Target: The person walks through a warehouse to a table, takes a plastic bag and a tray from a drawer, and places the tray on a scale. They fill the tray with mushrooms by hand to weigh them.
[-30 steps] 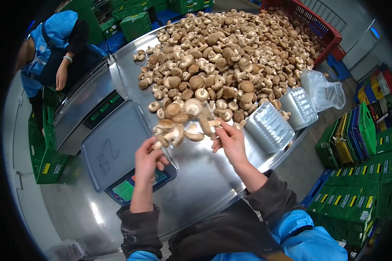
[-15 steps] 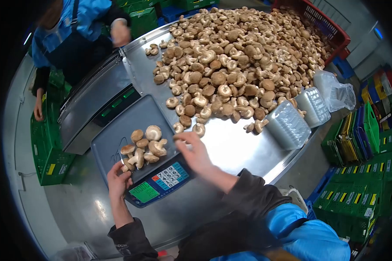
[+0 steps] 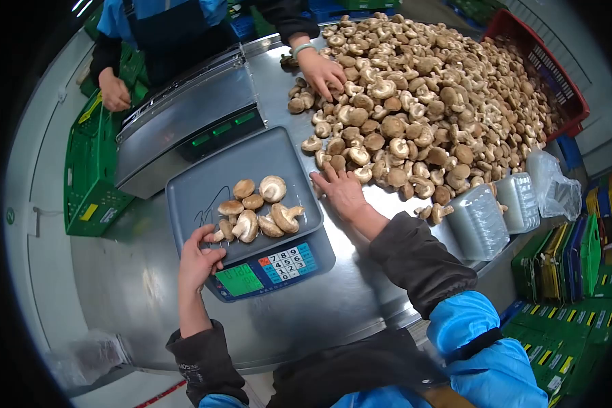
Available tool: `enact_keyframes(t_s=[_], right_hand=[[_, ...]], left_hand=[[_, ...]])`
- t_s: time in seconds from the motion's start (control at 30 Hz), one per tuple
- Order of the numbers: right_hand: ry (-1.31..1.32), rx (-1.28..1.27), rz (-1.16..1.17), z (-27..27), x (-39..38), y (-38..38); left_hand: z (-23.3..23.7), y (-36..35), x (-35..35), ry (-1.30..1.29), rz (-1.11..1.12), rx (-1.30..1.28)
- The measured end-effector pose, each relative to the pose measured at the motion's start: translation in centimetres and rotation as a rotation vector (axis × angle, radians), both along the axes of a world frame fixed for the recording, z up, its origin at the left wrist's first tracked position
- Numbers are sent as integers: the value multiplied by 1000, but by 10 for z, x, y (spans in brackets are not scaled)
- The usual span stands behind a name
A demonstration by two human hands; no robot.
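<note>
A small group of brown-capped shiitake mushrooms (image 3: 247, 227) lies on the grey weighing scale (image 3: 190, 185), with thin glints of a clear plastic tray (image 3: 217, 211) around them. My left hand (image 3: 200, 262) is at the near left corner of this group, its fingers bent around the tray's edge; the exact contact is partly hidden. Over the steel table, just right of the scale, my right hand (image 3: 347, 194) has its fingers stretched toward the near edge of the large shiitake pile (image 3: 421, 102). It holds nothing visible.
Across the table, a co-worker's hand (image 3: 321, 71) touches the pile beside a second metal scale (image 3: 190, 119). Stacked clear plastic trays (image 3: 479, 221) and a plastic bag (image 3: 554, 183) sit at the right. A red crate (image 3: 557, 78) is behind, green crates (image 3: 95, 170) at left.
My right hand has moved away from the scale's right edge to the pile, fingers extended. The co-worker's hand has come down onto the mushrooms. My left hand stays by the scale's mushrooms; the view has shifted.
</note>
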State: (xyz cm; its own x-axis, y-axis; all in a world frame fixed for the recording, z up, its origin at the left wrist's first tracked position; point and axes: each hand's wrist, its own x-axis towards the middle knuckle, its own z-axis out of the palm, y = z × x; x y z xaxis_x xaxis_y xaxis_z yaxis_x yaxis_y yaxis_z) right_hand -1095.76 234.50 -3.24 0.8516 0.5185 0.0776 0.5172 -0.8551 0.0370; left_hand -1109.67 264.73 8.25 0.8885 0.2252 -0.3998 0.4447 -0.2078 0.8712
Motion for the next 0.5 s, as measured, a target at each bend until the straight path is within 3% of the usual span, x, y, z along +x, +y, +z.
enact_keyframes(t_s=[0.07, 0.17, 0.3, 0.37, 0.5], right_hand=[[78, -170, 8, 6, 3, 8], [281, -143, 37, 25, 9, 12], [167, 103, 55, 5, 12, 0], [81, 289, 57, 5, 11, -9], [14, 677, -191, 44, 2, -28]], left_hand=[[5, 2, -1, -10, 46, 37], [22, 3, -5, -31, 115, 142], [42, -5, -6, -261, 268, 199], [51, -15, -7, -409, 282, 99], [47, -51, -8, -472, 160, -125]])
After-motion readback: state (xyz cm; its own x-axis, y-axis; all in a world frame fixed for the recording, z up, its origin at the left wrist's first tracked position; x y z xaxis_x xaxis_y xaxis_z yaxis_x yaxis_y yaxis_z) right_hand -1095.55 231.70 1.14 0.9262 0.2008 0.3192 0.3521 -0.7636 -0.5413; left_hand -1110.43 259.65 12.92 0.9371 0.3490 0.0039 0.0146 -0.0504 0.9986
